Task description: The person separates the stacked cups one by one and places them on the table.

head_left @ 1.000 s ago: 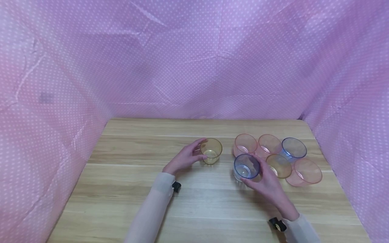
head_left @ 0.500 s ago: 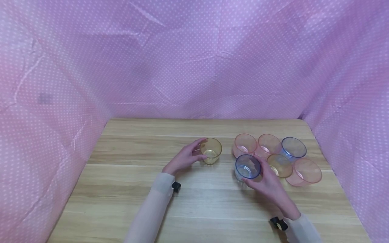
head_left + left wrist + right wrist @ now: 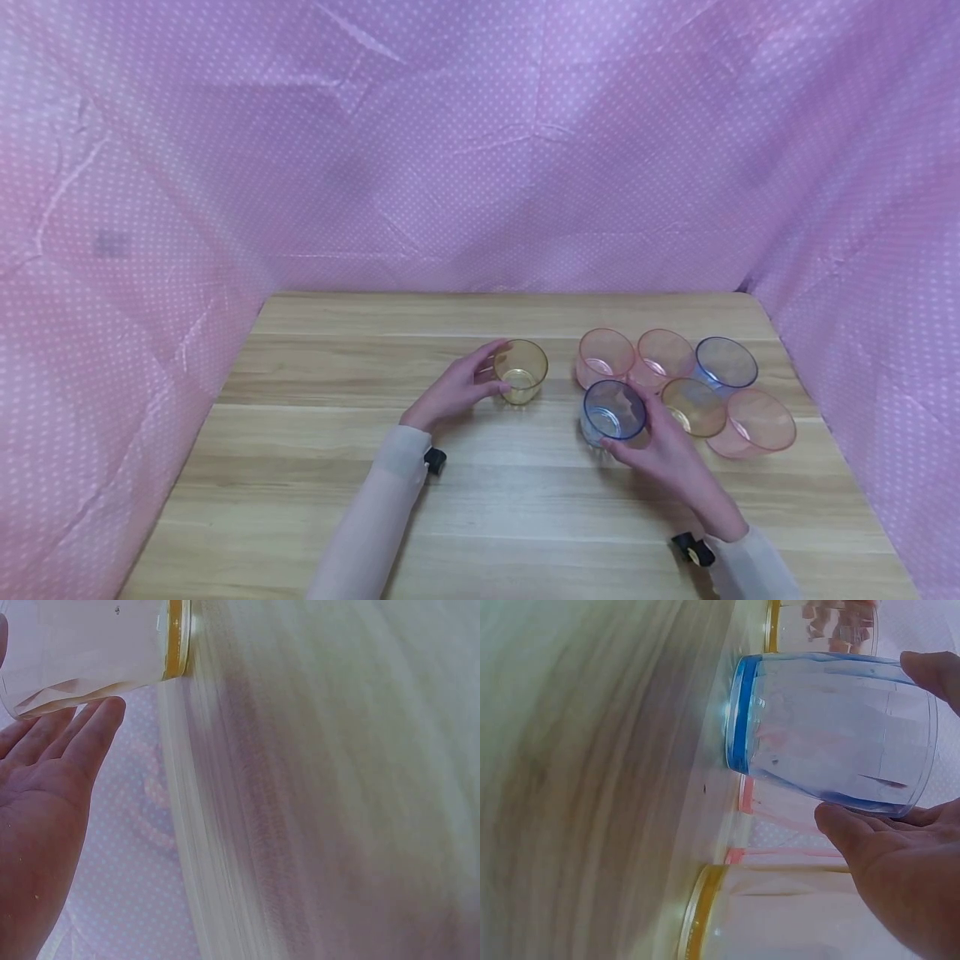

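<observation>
My left hand (image 3: 453, 390) grips a clear yellow cup (image 3: 522, 372) between thumb and fingers at the middle of the table. In the left wrist view the cup (image 3: 90, 645) lies against the fingertips, its thick yellow base at the tabletop. My right hand (image 3: 671, 454) holds a clear blue cup (image 3: 611, 421) upright by its side. In the right wrist view the thumb and fingers pinch this cup (image 3: 832, 735) near the rim, with its base at or close to the wood. A second yellow cup (image 3: 693, 408) stands just beside my right fingers.
Behind and right of my right hand stand two pink cups (image 3: 606, 358) (image 3: 665, 360), another blue cup (image 3: 726, 364) and a third pink cup (image 3: 757, 425), close together. The wooden table (image 3: 337, 367) meets a pink dotted cloth (image 3: 480, 167) at its back and sides.
My right hand has shifted slightly to the right with the blue cup. The yellow cup beside that hand has also edged right. The left hand and its cup have stayed put.
</observation>
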{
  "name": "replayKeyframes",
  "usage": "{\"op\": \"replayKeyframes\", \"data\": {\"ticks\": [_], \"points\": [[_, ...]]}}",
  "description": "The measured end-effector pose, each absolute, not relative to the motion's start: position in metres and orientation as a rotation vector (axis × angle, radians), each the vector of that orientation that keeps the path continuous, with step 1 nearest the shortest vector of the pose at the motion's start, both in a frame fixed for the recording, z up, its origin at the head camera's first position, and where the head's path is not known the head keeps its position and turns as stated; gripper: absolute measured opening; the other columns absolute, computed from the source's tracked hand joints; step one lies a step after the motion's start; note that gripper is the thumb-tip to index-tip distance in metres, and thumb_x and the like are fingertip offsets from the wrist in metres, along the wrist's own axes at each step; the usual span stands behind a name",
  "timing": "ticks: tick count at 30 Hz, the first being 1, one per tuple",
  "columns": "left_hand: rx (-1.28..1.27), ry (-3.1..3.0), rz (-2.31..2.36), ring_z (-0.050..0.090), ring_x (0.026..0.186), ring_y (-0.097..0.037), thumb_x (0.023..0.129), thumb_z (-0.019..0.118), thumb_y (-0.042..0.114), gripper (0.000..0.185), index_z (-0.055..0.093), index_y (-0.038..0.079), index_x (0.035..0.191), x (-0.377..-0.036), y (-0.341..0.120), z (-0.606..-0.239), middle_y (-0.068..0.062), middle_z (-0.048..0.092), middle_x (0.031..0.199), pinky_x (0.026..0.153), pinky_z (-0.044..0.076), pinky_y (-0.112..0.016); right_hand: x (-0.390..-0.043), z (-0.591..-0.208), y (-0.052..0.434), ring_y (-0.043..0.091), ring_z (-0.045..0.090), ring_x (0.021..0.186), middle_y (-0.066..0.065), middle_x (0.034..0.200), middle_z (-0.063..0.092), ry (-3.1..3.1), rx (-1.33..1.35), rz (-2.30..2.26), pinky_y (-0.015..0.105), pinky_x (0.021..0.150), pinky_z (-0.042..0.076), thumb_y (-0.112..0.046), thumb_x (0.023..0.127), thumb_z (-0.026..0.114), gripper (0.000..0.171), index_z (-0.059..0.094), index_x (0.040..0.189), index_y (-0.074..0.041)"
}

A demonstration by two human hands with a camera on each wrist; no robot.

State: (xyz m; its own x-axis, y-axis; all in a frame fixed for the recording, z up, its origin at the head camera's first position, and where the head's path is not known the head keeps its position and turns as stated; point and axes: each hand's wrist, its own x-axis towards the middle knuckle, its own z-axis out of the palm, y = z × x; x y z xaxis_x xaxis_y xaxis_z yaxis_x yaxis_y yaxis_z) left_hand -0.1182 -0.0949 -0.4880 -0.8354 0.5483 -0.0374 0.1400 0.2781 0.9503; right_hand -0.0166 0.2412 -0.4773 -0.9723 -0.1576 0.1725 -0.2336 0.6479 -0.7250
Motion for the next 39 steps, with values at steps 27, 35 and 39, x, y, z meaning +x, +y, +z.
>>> {"op": "replayKeyframes", "data": {"ticks": [27,35,39], "points": [[0.581,2.377,1.488,0.049,0.141,-0.033,0.087,0.086,0.026,0.095,0.031,0.01,0.163,-0.114,-0.085,-0.487,-0.007,0.043,0.162,0.12,0.04,-0.042,-0.02,-0.464,0.239,0.005,0.041,0.142,0.009,0.158,0.046,-2.464,0.355,1.427,0.009,0.115,0.031,-0.001,0.086,0.081,0.082,0.043,0.157,-0.014],[0.552,2.427,1.49,0.051,0.14,-0.033,0.08,0.092,0.028,0.103,0.032,0.007,0.161,-0.113,-0.078,-0.49,-0.007,0.047,0.158,0.12,0.04,-0.042,-0.027,-0.454,0.235,0.021,0.045,0.143,0.009,0.156,0.05,-2.446,0.36,1.421,0.011,0.115,0.033,-0.004,0.087,0.08,0.079,0.043,0.157,-0.01],[0.538,2.412,1.526,0.051,0.14,-0.033,0.079,0.093,0.027,0.1,0.035,0.008,0.159,-0.114,-0.075,-0.49,-0.009,0.049,0.157,0.119,0.042,-0.041,-0.031,-0.449,0.234,0.033,0.046,0.142,0.007,0.156,0.05,-2.465,0.365,1.418,0.013,0.116,0.032,-0.006,0.088,0.08,0.078,0.043,0.157,-0.012]]}}
